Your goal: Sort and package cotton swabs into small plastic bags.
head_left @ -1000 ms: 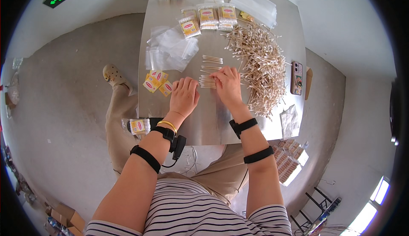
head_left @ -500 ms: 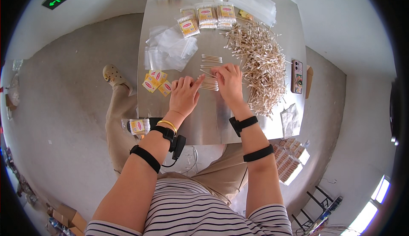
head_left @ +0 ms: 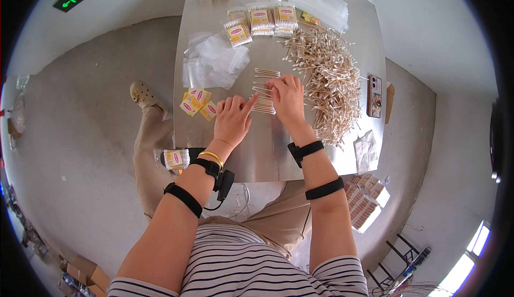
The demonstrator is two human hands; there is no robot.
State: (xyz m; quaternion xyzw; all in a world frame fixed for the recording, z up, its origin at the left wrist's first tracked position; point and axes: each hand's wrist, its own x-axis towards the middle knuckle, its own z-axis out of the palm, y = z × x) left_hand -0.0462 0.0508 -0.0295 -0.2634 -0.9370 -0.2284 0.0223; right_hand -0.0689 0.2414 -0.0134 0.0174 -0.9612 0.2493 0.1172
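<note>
My right grip (head_left: 287, 98) has shifted up desk (head_left: 257, 155); swab row (head_left: 265, 106) lies between it and left grip (head_left: 231, 121); can't tell if either pinches; likely light, stiff; hold mid-stick, off soft tips

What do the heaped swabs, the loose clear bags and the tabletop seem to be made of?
Swabs: probably wooden sticks, matte tan, with white tips, perhaps cotton.
Bags: likely thin plastic film, glossy, see-through and wrinkled.
Tabletop: looks like smooth metal, grey with soft bright reflections, though laminate is possible.
</note>
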